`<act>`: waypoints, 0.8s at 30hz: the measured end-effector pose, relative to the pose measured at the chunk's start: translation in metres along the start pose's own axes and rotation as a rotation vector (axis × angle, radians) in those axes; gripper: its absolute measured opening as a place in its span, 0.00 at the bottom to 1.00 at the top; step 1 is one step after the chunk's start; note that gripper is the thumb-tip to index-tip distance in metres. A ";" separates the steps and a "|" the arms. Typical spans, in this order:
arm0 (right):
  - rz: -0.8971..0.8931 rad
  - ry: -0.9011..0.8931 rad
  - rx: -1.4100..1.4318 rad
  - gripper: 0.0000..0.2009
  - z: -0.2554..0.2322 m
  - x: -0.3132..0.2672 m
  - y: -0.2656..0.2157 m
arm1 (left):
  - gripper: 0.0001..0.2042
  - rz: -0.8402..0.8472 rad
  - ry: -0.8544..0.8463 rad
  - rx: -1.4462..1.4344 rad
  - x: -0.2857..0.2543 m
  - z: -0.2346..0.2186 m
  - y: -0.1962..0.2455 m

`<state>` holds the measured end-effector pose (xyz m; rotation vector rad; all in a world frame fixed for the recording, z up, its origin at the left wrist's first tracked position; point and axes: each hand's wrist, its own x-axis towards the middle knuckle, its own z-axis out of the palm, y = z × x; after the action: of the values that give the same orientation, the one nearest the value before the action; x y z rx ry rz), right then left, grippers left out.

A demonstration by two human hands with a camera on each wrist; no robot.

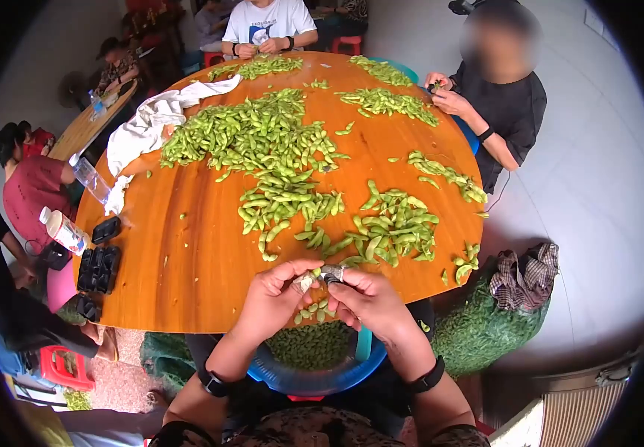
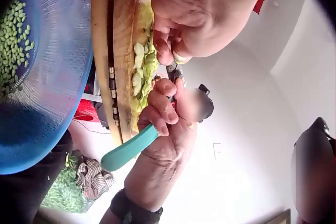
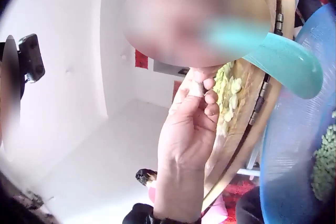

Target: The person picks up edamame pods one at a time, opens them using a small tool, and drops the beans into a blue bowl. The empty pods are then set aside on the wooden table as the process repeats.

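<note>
At the table's near edge both hands meet, fingertips close together. My left hand (image 1: 271, 296) pinches a small green soybean pod (image 1: 316, 274) between thumb and forefinger; the fingers partly cover it. My right hand (image 1: 370, 299) grips a tool with a teal handle (image 2: 130, 149), its butt sticking out below the palm. A dark grey piece (image 1: 332, 274) shows at the right fingertips, against the pod; the tool's working end is mostly hidden. Under the hands, a blue basin (image 1: 292, 384) holds shelled green beans (image 1: 311, 344). Pale beans (image 2: 138, 71) lie at the table edge.
Heaps of green pods (image 1: 262, 134) spread over the round wooden table (image 1: 180, 276). A white cloth (image 1: 147, 123), a bottle (image 1: 65, 231) and black trays (image 1: 99, 268) line its left side. A person (image 1: 515, 112) sits at right, above a full net sack (image 1: 486, 328).
</note>
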<state>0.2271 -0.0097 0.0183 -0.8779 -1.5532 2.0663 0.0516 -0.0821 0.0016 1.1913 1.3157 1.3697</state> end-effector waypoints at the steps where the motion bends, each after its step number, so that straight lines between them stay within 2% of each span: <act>1: 0.000 0.000 -0.001 0.07 0.000 0.000 0.000 | 0.12 -0.030 -0.012 -0.062 0.000 -0.001 -0.001; 9: 0.016 0.009 0.183 0.07 0.005 -0.003 0.007 | 0.11 -0.057 -0.040 -0.176 0.000 -0.002 -0.005; 11: 0.010 0.015 0.210 0.06 0.007 -0.003 0.009 | 0.11 -0.132 -0.092 -0.358 -0.001 -0.002 -0.006; 14: 0.009 0.023 0.245 0.06 0.008 -0.002 0.007 | 0.11 -0.204 -0.098 -0.390 -0.005 0.005 -0.002; 20: -0.003 0.036 0.135 0.06 0.010 -0.007 -0.003 | 0.11 -0.064 -0.013 -0.374 -0.004 0.008 -0.002; 24: 0.019 0.020 0.114 0.07 0.009 -0.009 -0.002 | 0.12 -0.069 -0.002 -0.273 -0.005 0.004 -0.004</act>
<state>0.2271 -0.0211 0.0242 -0.8717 -1.4066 2.1302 0.0564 -0.0860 -0.0029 0.9535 1.1161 1.4445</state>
